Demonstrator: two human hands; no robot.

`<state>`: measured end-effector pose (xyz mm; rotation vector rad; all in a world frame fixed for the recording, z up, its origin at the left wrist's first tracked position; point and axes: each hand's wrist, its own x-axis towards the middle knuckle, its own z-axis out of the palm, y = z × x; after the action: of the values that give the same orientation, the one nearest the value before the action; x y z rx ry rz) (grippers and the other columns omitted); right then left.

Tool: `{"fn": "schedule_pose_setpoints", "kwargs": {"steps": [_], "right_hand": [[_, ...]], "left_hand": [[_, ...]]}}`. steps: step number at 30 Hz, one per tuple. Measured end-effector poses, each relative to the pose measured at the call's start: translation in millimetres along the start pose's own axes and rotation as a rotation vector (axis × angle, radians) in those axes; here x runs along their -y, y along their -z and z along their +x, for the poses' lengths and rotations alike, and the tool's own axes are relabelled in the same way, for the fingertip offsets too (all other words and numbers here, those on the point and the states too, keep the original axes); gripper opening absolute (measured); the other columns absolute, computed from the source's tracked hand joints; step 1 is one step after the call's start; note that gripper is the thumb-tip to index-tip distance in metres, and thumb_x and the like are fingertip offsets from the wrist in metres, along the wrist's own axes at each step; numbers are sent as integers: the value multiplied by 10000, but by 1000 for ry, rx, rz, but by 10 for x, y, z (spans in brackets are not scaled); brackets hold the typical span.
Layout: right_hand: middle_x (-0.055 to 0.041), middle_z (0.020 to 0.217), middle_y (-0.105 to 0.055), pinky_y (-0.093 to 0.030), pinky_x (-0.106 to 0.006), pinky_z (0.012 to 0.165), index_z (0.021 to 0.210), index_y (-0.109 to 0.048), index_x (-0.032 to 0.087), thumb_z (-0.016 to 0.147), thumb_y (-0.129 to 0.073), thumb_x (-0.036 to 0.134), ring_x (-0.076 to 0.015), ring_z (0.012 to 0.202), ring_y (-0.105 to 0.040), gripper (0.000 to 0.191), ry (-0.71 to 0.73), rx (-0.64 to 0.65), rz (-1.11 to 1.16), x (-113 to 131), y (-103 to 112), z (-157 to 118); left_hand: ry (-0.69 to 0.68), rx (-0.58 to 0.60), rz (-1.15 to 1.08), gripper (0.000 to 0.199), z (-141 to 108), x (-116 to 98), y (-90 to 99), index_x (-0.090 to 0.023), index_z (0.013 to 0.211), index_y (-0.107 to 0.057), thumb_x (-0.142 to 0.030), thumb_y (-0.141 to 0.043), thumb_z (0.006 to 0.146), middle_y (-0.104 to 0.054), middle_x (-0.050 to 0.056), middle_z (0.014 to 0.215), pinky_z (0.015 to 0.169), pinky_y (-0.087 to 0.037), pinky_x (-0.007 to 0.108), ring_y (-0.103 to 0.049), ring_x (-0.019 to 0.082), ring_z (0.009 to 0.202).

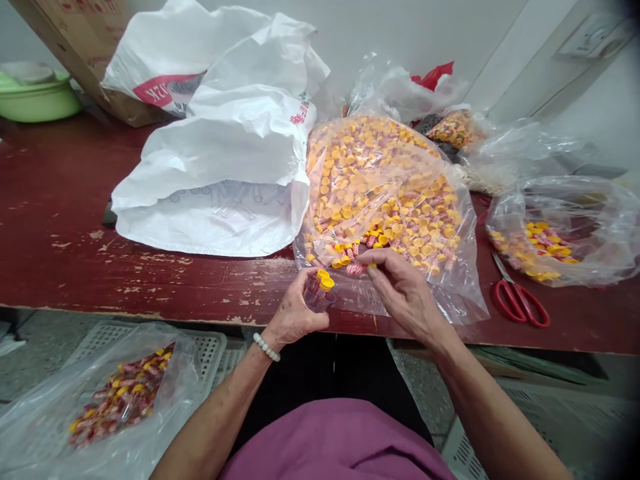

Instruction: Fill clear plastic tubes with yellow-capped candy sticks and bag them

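Observation:
My left hand is wrapped round a small clear plastic cup near the table's front edge. Upright inside the cup are a few small bottle-like pieces with yellow caps. My right hand is closed in a pinch at the mouth of a large clear bag. A bit of yellow, seemingly one small yellow-capped bottle, shows at its fingertips. The bag is full of small red-labelled bottles with yellow caps. To its left a white sack lies with its mouth facing me; clear plastic pieces show inside.
Red-handled scissors lie on the dark red table, beside a smaller bag of yellow-capped pieces. A green basin and a cardboard box stand at back left. Below left, another filled bag rests on a white crate.

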<state>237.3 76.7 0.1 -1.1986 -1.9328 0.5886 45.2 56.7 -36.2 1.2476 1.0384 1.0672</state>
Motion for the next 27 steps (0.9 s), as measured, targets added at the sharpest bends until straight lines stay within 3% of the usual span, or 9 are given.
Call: {"fn": "schedule_pose_setpoints", "kwargs": {"steps": [3,6,9,12,15,18,21,23,27], "right_hand": [[-71,1031,-583,-452,-336,889,1062,-592,214,893,-433,150,-170,1001,-553,240,195,147,0,308,60,-110],[-79,1087,-574,-467,-339,886,1160,-540,229,880,-428,100,-173,1023,-544,328,259,233,-22,361,41,-145],[-71,1095,-579,-448,-361,921,1196,-499,233,857,-453,83,-176,1031,-539,373,243,122,-25,309,7,-166],[-62,1021,-558,-452,-369,883,1053,-568,227,793,-427,14,-183,995,-527,365,216,6,-51,253,-80,-232],[-62,1027,-521,-462,-367,836,1015,-595,230,699,-393,-37,-185,977,-509,460,249,79,-68,189,-209,-318],[-54,1038,-510,-464,-351,834,993,-614,239,682,-379,-39,-176,990,-514,479,220,91,-19,55,-256,-306],[-51,968,-557,-468,-335,814,973,-614,219,743,-375,5,-168,924,-552,395,102,-103,-41,-204,-219,-130],[-64,928,-584,-471,-338,795,967,-617,195,792,-400,70,-181,877,-565,306,2,-160,-155,-423,-223,51],[-126,1004,-578,-454,-348,848,1016,-619,149,855,-390,150,-217,945,-543,280,-151,-12,-437,-786,-372,430]], "left_hand": [[-64,-10,85,625,19,40,-23,-161,1091,-486,-14,-604,495,-554,33,1028,821,-445,277,-540,167,919],[-105,16,119,654,16,108,-45,-163,1125,-464,-12,-608,505,-550,42,1047,828,-441,283,-539,169,926],[-97,42,105,663,2,137,-53,-169,1136,-453,-3,-596,511,-553,34,997,759,-448,262,-541,155,868],[-92,23,133,666,-8,137,-49,-169,1121,-466,13,-591,492,-543,22,959,733,-438,246,-529,142,835],[-106,2,140,669,-9,156,-60,-172,1113,-468,19,-589,483,-543,22,970,730,-433,239,-525,140,837],[-90,-9,87,667,0,175,-88,-179,1128,-455,1,-590,500,-544,18,962,682,-432,223,-521,126,795],[-51,-25,47,669,17,151,-101,-176,1131,-455,-10,-583,496,-529,12,932,604,-411,194,-500,109,745],[-41,-14,48,679,22,123,-91,-171,1132,-462,-3,-578,484,-519,14,934,599,-407,186,-489,107,752],[-47,33,74,720,5,123,-55,-179,1174,-457,6,-558,486,-509,26,987,618,-413,183,-480,107,777]]}}
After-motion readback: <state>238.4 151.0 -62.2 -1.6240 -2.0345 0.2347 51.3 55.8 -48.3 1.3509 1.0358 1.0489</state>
